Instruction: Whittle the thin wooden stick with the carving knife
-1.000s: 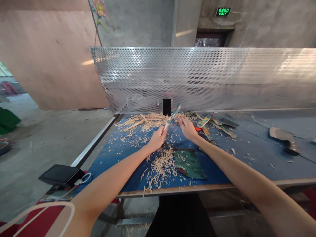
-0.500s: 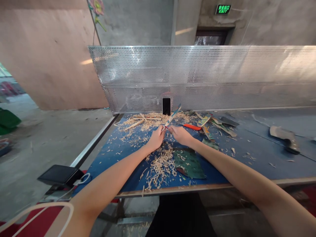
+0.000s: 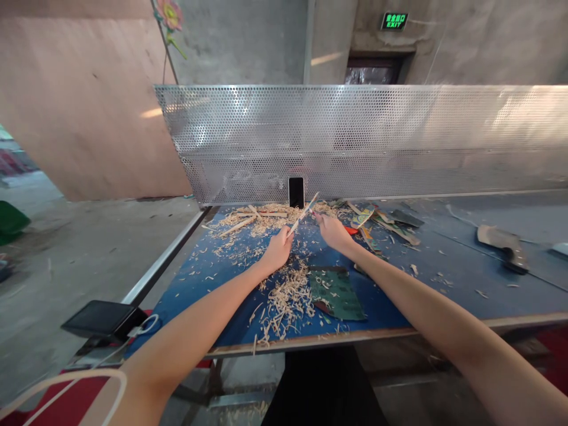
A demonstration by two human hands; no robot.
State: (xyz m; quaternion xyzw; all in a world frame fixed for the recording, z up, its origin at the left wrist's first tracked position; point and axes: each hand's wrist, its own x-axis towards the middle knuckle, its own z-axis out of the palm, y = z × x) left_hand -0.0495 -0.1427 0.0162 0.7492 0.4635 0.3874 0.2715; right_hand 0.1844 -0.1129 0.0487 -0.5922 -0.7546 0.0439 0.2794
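My left hand (image 3: pixel 277 251) is closed around the lower end of a thin pale wooden stick (image 3: pixel 304 214), which slants up and to the right. Just right of the stick, my right hand (image 3: pixel 333 232) is closed on a small thing with a pinkish-red end (image 3: pixel 314 212), mostly hidden by the fingers. Curled wood shavings (image 3: pixel 290 296) lie under and in front of both hands. A dark green sheet (image 3: pixel 336 293) with shavings on it is below my right hand. An orange-red object (image 3: pixel 351 230) shows partly behind the right hand.
A phone (image 3: pixel 296 192) stands against the perforated metal screen (image 3: pixel 275 136) behind the blue tabletop (image 3: pixel 190 296). Wooden strips (image 3: pixel 239 225) lie at the back left, colourful scraps (image 3: pixel 394 228) at the right. A black device (image 3: pixel 104 319) with a white cable sits at the left edge.
My right hand has moved away to the right from my left hand, opening a gap between them. It now covers more of the orange-red object. The stick stays in my left hand.
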